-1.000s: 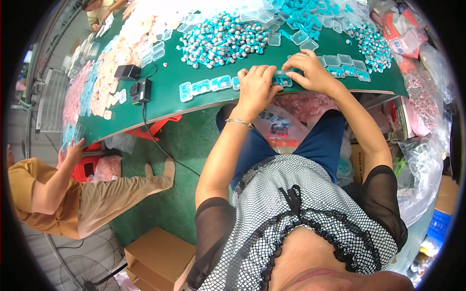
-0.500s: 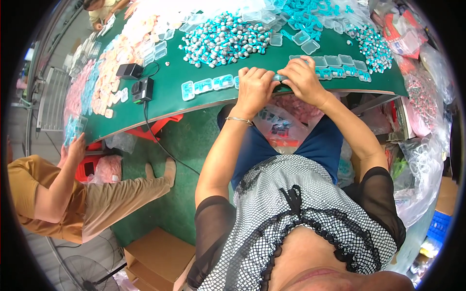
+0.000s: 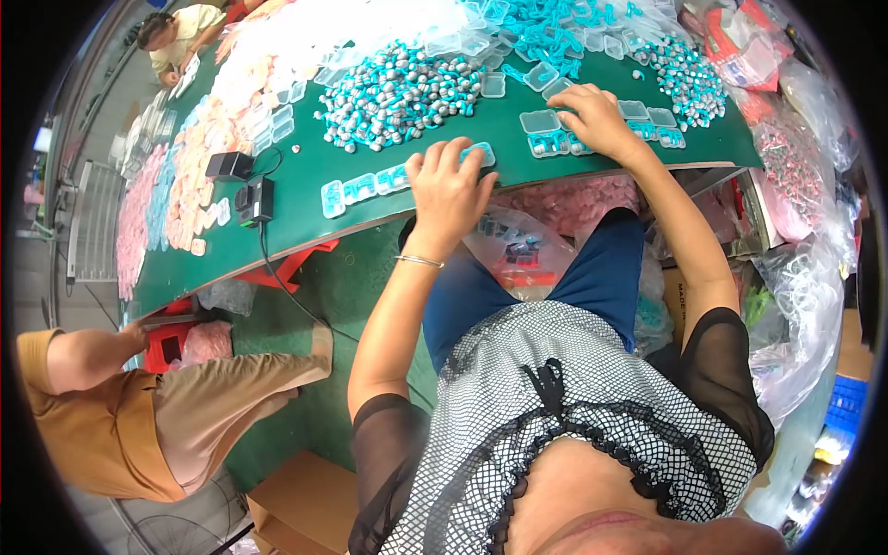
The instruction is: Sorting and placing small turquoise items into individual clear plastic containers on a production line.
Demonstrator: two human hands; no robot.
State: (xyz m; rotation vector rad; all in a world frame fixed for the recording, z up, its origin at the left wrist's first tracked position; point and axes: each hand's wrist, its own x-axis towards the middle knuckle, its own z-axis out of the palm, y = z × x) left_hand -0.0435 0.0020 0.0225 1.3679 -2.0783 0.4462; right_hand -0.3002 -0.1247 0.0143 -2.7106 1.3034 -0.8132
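Note:
My left hand (image 3: 451, 190) rests palm down at the right end of a row of small clear plastic boxes (image 3: 359, 188) with turquoise pieces inside. Its fingers are spread, and a filled box (image 3: 479, 155) lies against the fingertips. My right hand (image 3: 597, 120) reaches over another row, fingers stretched and apart, grasping nothing that I can see. Beside it stand boxes with raised lids (image 3: 540, 122) and turquoise-and-grey pieces (image 3: 548, 142) in them. The hand covers part of this row. Beyond both hands lies a big pile of grey-and-turquoise pieces (image 3: 398, 97).
The green table (image 3: 305, 199) carries two black devices (image 3: 254, 201) with a cable, peach pieces (image 3: 190, 199), turquoise straps (image 3: 546, 37) and a smaller pile (image 3: 689, 83). Plastic bags (image 3: 786, 176) crowd the right. A co-worker (image 3: 102, 416) sits left, near a cardboard box (image 3: 305, 504).
My hands were together on a small box and have parted. The left moved left and nearer to its row, where a box now lies at the end. The right opened over the lidded boxes.

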